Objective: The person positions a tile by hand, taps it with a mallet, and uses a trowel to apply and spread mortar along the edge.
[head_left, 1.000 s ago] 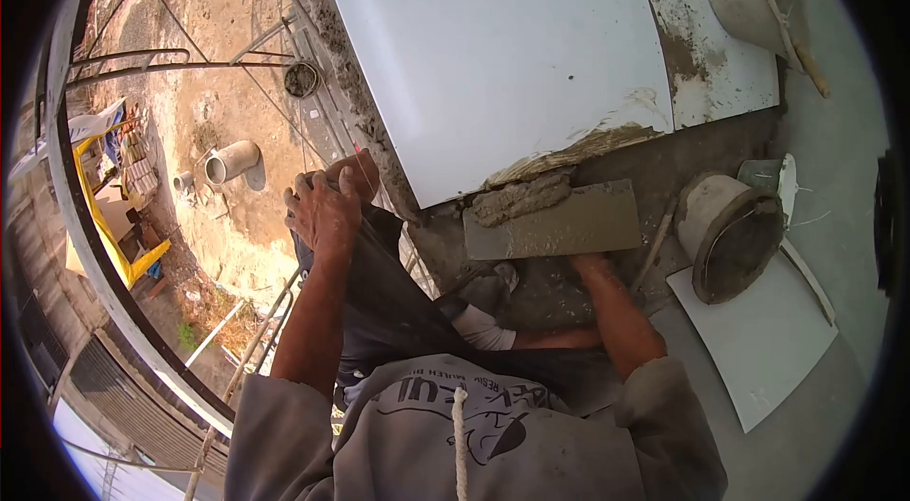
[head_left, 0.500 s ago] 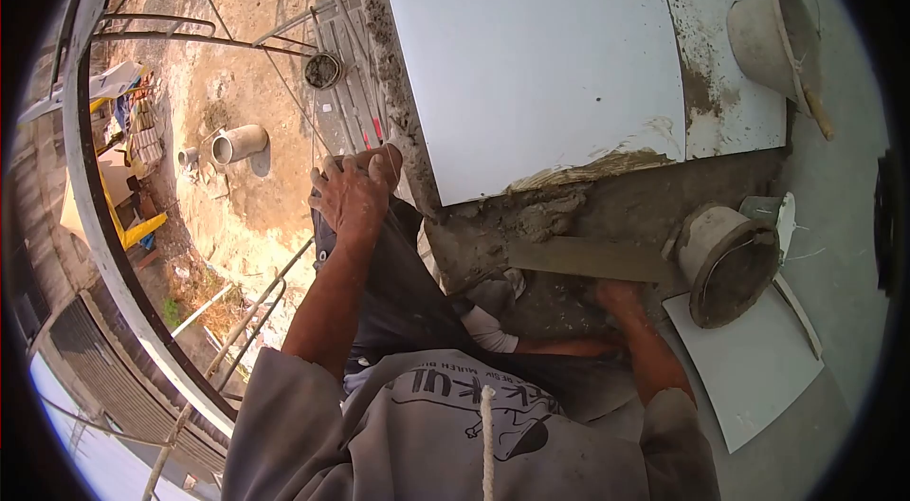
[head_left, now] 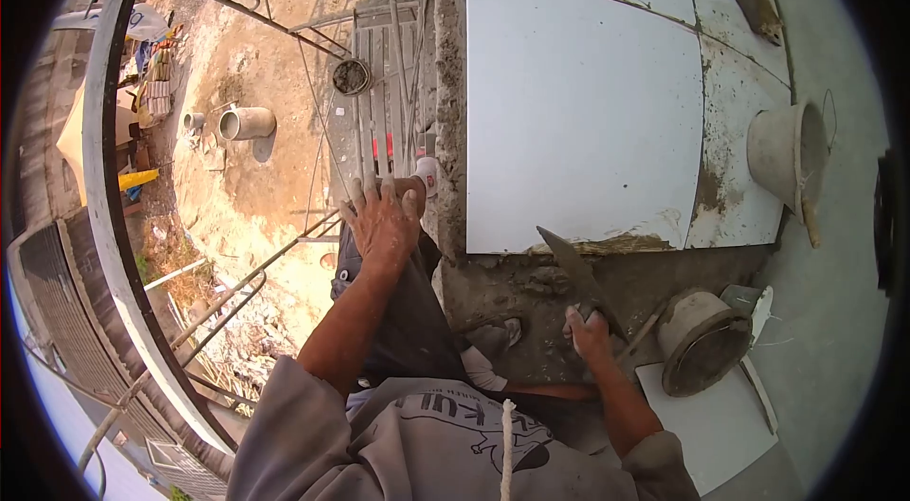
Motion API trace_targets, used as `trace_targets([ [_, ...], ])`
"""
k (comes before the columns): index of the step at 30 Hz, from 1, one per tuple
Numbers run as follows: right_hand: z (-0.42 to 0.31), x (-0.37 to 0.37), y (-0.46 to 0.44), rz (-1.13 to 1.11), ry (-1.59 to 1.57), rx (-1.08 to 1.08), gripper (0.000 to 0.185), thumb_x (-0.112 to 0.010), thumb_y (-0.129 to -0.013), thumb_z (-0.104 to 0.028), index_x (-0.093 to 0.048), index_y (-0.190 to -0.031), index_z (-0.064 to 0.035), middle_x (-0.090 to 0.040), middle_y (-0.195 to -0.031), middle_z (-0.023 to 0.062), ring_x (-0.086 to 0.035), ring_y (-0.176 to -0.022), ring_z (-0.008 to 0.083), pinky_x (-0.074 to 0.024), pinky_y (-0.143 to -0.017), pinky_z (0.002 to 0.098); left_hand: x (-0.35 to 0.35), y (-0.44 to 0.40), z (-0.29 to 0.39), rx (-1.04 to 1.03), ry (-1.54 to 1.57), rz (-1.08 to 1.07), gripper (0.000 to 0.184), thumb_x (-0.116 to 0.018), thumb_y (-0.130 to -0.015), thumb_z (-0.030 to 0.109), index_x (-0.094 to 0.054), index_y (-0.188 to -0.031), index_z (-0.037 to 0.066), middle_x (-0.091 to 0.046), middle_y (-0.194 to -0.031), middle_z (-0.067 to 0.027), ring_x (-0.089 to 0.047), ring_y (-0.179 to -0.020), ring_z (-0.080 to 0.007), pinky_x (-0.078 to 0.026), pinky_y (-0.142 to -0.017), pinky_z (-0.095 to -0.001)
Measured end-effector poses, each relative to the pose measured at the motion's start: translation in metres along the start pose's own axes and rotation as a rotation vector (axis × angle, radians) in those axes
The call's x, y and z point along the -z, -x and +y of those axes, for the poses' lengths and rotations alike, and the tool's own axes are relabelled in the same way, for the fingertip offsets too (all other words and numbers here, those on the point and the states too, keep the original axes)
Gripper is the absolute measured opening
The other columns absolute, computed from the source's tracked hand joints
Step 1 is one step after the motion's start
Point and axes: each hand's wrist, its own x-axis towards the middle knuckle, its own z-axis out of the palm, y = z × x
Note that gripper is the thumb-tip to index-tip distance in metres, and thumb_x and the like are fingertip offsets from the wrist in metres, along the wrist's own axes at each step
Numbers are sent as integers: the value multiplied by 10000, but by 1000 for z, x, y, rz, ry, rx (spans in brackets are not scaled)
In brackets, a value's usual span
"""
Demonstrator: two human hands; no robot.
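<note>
My left hand lies on my bent left knee, over dark trousers, with its fingers spread. My right hand is closed round a long, flat plastering trowel, its blade tilted and its tip pointing up toward the lower edge of a large white tile. The handle is mostly hidden by the hand. Below the tile stretches grey wet mortar. To the right of my right hand a tilted mortar bucket stands close by, partly over a loose white tile piece.
Another bucket stands on mortar-smeared tiles beside the grey wall. At left, metal scaffold rails border a drop to dirt ground. A round container sits on the scaffold planks below.
My right hand has raised and turned the trowel from lying flat over the mortar to a steep slant. My left hand stays on the knee. The view has shifted.
</note>
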Motion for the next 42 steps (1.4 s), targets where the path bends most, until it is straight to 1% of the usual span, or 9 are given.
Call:
trace_targets([
  [3, -55, -23, -6, -60, -331, 47, 363, -557, -889, -260, -532, -633, -4, -545, -537, 49, -529, -482, 149, -446, -506, 322, 15, 8, 3, -133, 107, 87, 433, -510, -899, 350, -509, -1232, 74, -430, -1343, -150, -286, -1341, -335, -120, -1091, -599],
  [9, -183, -80, -14, 69, -321, 265, 229, -617, -807, -201, -579, -909, 0, -625, -838, 179, -611, -787, 372, -471, -705, 435, 50, 43, 28, -196, 622, -197, 356, -610, -856, 366, -590, -1034, 58, -601, -982, -143, -573, -964, -320, -394, -953, -443],
  [12, -211, -103, -26, -61, -187, 614, 246, -608, -802, -172, -569, -957, 15, -617, -890, 196, -599, -845, 399, -478, -741, 451, 61, 46, 41, -184, 831, -256, 429, -628, -840, 412, -582, -1007, 20, -606, -943, -168, -585, -914, -346, -457, -840, -394],
  [19, -261, -119, -37, -105, 142, 707, 577, -592, -820, -116, -327, -1271, 128, -409, -1228, 355, -441, -1128, 490, -395, -946, 490, 64, -24, 21, -96, 667, -294, 442, -632, -835, 376, -586, -1003, -30, -616, -884, -239, -603, -897, -398, -463, -764, -433],
  [22, -294, -95, -17, -146, 150, 842, 647, -592, -833, -111, -256, -1334, 123, -346, -1296, 345, -290, -1276, 484, -296, -1056, 501, 48, -66, 10, -270, 721, -149, 377, -600, -862, 325, -597, -1001, -25, -625, -860, -234, -608, -865, -410, -466, -736, -432],
  [25, -314, -47, -1, -362, 84, 859, 564, -594, -853, -143, -363, -1313, 87, -394, -1318, 251, -364, -1271, 405, -328, -1059, 450, 38, -110, 14, -321, 905, -4, 355, -553, -903, 324, -614, -993, -13, -619, -779, -185, -623, -742, -329, -472, -668, -382],
  [27, -309, -30, -2, -392, 64, 814, 475, -598, -859, -163, -465, -1258, 58, -438, -1308, 186, -453, -1214, 349, -397, -1011, 402, 36, -145, 18, -190, 1101, -216, 372, -500, -941, 337, -626, -977, -11, -575, -692, -115, -572, -639, -205, -456, -610, -321],
  [34, -253, -8, -35, -215, 195, 558, 440, -585, -863, -184, -497, -1213, 69, -444, -1292, 200, -475, -1185, 345, -414, -989, 394, 37, -227, 32, -244, 1033, -324, 463, -523, -934, 366, -603, -1113, -53, -656, -883, -189, -602, -693, -269, -500, -745, -345],
  [42, -250, -23, -43, -279, 85, 428, 416, -584, -865, -180, -514, -1207, 47, -519, -1208, 192, -510, -1144, 334, -424, -972, 388, 5, -266, 36, -328, 1037, -276, 519, -521, -926, 421, -594, -1157, -39, -634, -1101, -230, -584, -1093, -308, -418, -950, -343],
])
